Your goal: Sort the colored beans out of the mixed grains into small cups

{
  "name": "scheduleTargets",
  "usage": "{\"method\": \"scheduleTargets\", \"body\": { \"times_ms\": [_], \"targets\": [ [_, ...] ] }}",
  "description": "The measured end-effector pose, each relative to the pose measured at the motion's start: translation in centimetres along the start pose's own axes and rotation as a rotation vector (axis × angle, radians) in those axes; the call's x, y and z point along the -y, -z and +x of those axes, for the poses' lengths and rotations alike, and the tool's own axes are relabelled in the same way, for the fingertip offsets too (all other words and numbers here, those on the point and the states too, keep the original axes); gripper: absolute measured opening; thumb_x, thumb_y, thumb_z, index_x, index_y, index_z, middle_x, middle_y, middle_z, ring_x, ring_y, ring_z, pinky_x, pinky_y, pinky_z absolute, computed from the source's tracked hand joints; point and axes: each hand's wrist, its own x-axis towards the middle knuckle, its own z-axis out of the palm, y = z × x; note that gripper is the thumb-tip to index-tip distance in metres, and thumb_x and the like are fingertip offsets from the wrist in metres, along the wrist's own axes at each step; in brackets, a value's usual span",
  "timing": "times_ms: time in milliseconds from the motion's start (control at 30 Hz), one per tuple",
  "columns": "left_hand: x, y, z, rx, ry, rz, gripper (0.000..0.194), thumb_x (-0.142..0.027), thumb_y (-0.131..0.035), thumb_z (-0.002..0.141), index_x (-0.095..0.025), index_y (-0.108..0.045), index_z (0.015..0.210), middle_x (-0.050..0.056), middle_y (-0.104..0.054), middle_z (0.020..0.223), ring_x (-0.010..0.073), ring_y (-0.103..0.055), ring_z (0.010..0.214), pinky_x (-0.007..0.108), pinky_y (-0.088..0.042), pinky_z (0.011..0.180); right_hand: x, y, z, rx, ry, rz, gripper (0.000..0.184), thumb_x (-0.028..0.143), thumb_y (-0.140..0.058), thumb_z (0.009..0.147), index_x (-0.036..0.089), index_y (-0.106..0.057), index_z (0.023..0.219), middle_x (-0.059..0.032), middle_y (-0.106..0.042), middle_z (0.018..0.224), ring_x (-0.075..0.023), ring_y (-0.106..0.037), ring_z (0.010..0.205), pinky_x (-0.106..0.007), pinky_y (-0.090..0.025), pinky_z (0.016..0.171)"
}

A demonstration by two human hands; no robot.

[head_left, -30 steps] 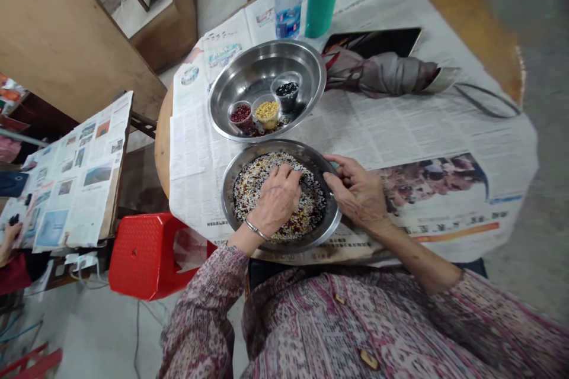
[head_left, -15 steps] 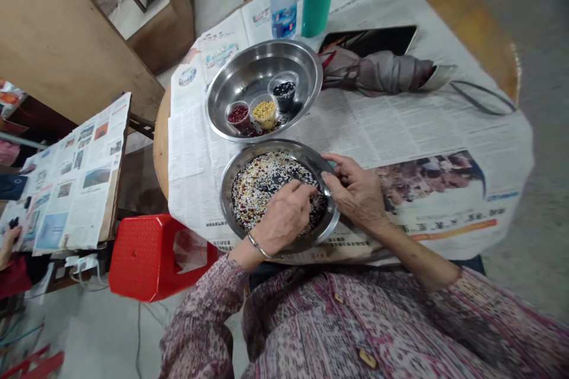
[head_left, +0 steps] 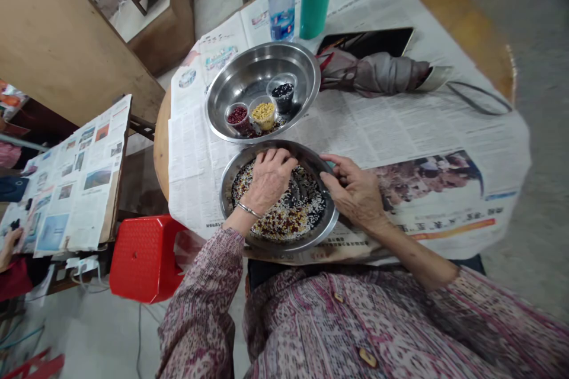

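Left hand [head_left: 267, 182] has swept across the bowl [head_left: 226, 192] from about three o'clock to eleven, its fingers curled down at the mixed grains [head_left: 284, 222]; whether it clutches any, I cannot tell. Right hand [head_left: 358, 196] grips the bowl's rim at three. Newspaper [head_left: 191, 160] lies underneath; a basin [head_left: 235, 74] holding three cups [head_left: 263, 118] stands toward twelve.

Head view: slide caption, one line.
Left hand among mixed grains and beans in a metal bowl held by the right hand.
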Motion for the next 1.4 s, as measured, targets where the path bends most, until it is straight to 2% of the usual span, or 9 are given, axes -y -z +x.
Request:
{"method": "scheduleTargets", "body": {
  "times_ms": [133,267,400,500,733,933,1033,1200,1400],
  "targets": [
    [1.2,0.5,-0.4,0.035,0.085,0.087,0.026,-0.019,-0.042,0.100,-0.019,-0.066,0.110,0.009,-0.066,0.114,0.0261,-0.056,0.108,0.043,-0.045,0.093,0.1,0.0,0.0,-0.002,0.003,0.014,0.031,0.031,-0.058,0.087,0.020,-0.068,0.114,0.0051,-0.047,0.060,-0.0109,-0.039,0.047,-0.027,-0.036,0.049],
    [1.8,1.3,-2.0,0.073,0.193,0.118,0.021,-0.019,-0.047,0.097,-0.018,-0.065,0.107,0.012,-0.065,0.113,0.0267,-0.056,0.105,0.042,-0.045,0.090,0.2,0.0,0.0,0.010,-0.018,0.028,0.032,0.032,-0.058,0.088,0.019,-0.068,0.115,0.0057,-0.046,0.060,-0.0104,-0.038,0.046,-0.027,-0.036,0.049],
    [1.3,2.0,-3.3,0.113,0.309,0.138,0.021,-0.016,-0.045,0.097,-0.018,-0.064,0.106,0.012,-0.064,0.110,0.0272,-0.057,0.103,0.043,-0.046,0.088,0.2,0.1,-0.1,0.012,-0.020,0.020,0.032,0.031,-0.058,0.087,0.018,-0.068,0.115,0.0056,-0.046,0.061,-0.0103,-0.039,0.046,-0.026,-0.035,0.048],
    [0.5,2.3,-3.1,0.124,0.344,0.125,0.023,-0.013,-0.043,0.096,-0.016,-0.064,0.106,0.012,-0.063,0.111,0.0287,-0.057,0.105,0.044,-0.047,0.087,0.1,0.1,0.0,0.011,-0.012,0.020,0.033,0.031,-0.059,0.087,0.018,-0.068,0.116,0.0055,-0.047,0.061,-0.0106,-0.039,0.047,-0.026,-0.035,0.048],
    [-1.2,1.2,-0.6,0.108,0.123,-0.131,0.025,-0.011,-0.042,0.099,-0.015,-0.064,0.112,0.009,-0.064,0.114,0.0205,-0.058,0.110,0.035,-0.047,0.103,0.0,0.1,0.0,0.006,-0.014,0.011,0.033,0.032,-0.058,0.086,0.019,-0.068,0.115,0.0057,-0.047,0.059,-0.0107,-0.038,0.046,-0.027,-0.035,0.048],
    [-1.2,0.2,0.0,0.047,0.094,-0.177,0.032,-0.013,-0.040,0.101,-0.016,-0.062,0.124,0.009,-0.063,0.120,0.0201,-0.058,0.114,0.036,-0.048,0.104,0.0,0.0,0.0,0.004,-0.002,0.010,0.032,0.032,-0.058,0.088,0.020,-0.067,0.115,0.0056,-0.046,0.059,-0.0107,-0.039,0.047,-0.026,-0.036,0.048],
    [-1.2,0.1,0.2,0.055,0.032,-0.192,0.027,-0.020,-0.043,0.102,-0.018,-0.065,0.117,0.007,-0.065,0.115,0.0205,-0.059,0.112,0.037,-0.048,0.103,0.0,0.0,0.0,0.000,-0.009,0.005,0.032,0.032,-0.057,0.087,0.020,-0.067,0.115,0.0056,-0.046,0.059,-0.0107,-0.038,0.046,-0.026,-0.035,0.047],
    [-1.3,0.1,0.8,0.077,0.027,-0.210,0.022,-0.025,-0.055,0.099,-0.016,-0.066,0.115,0.007,-0.067,0.113,0.0207,-0.059,0.113,0.036,-0.046,0.106,0.1,0.1,0.0,0.007,-0.016,0.005,0.032,0.032,-0.057,0.088,0.020,-0.067,0.116,0.0052,-0.048,0.060,-0.0103,-0.038,0.046,-0.026,-0.035,0.047],
    [-1.7,-0.2,1.5,0.085,0.059,-0.209,0.019,-0.018,-0.047,0.101,-0.016,-0.065,0.105,0.008,-0.068,0.107,0.0189,-0.062,0.106,0.035,-0.048,0.101,0.1,0.1,0.0,0.006,-0.007,0.001,0.031,0.031,-0.057,0.087,0.020,-0.068,0.115,0.0049,-0.048,0.060,-0.0109,-0.041,0.047,-0.027,-0.038,0.050]
  ]
}}
